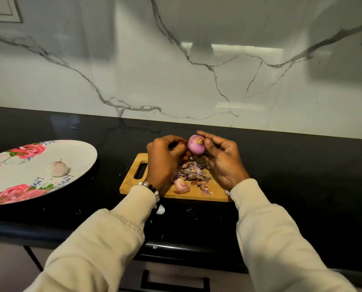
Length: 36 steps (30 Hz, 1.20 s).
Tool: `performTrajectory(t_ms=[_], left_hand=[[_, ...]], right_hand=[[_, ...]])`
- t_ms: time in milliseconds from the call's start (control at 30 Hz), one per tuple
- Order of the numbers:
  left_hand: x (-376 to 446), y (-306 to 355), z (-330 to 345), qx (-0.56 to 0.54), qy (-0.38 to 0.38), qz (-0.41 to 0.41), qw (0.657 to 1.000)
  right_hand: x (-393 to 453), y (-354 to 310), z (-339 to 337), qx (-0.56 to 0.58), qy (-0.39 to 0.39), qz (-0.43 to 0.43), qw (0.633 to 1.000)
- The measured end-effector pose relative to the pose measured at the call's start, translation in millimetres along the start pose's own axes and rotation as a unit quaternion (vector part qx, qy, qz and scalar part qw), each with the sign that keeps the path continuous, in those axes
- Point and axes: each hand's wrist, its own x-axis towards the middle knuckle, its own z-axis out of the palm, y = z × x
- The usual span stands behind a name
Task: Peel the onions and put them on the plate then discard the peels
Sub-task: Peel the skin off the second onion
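Holding one onion (195,146) above the board (131,179): right hand (222,161) and left hand (165,160), both grips grasping it. Peels (191,172) on board; plate (78,152) left of board.

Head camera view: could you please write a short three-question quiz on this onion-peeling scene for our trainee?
1. True or false: the floral plate already holds one peeled onion.
2. Where does the peel pile lie? A) on the plate B) on the wooden cutting board C) on the floor
3. Fill in: the pink onion is held above the board by ____ hands.

Key:
1. True.
2. B.
3. Both: the left hand and the right hand grip it between their fingers.
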Motion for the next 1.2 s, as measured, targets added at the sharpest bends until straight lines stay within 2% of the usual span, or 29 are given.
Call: performTrajectory(t_ms=[67, 133, 333, 600, 733, 833, 1000, 1133, 1200], left_hand=[[0, 2, 1, -0.087, -0.016, -0.044, 0.995], [0, 3, 1, -0.124, -0.034, -0.055, 0.99], [-3, 1, 0, -0.005, -0.038, 0.008, 0.999], [-2, 3, -1, 0.004, -0.023, -0.003, 1.0], [-1, 1, -1, 0.064, -0.002, 0.029, 0.998], [2, -2, 0, 0.1, 0.004, 0.023, 0.995], [8, -7, 1, 0.029, 0.017, -0.072, 0.997], [9, -7, 1, 0.065, 0.015, -0.074, 0.995], [15, -13, -1, 0.095, 0.038, -0.087, 0.991]], right_hand=[[-1, -3, 0, 0.016, 0.004, 0.002, 1.0], [-1, -5, -1, 0.021, 0.011, -0.001, 1.0], [1, -1, -2, -0.034, 0.015, -0.008, 0.999], [0, 0, -2, -0.026, 0.007, -0.009, 1.0], [0, 0, 0, -0.033, 0.013, -0.01, 0.999], [-1, -1, 1, -0.029, 0.008, -0.007, 1.0], [-3, -8, 2, 0.034, -0.007, -0.007, 0.999], [-4, -11, 6, 0.094, -0.001, -0.005, 0.996], [-5, -18, 4, 0.176, 0.028, -0.011, 0.984]])
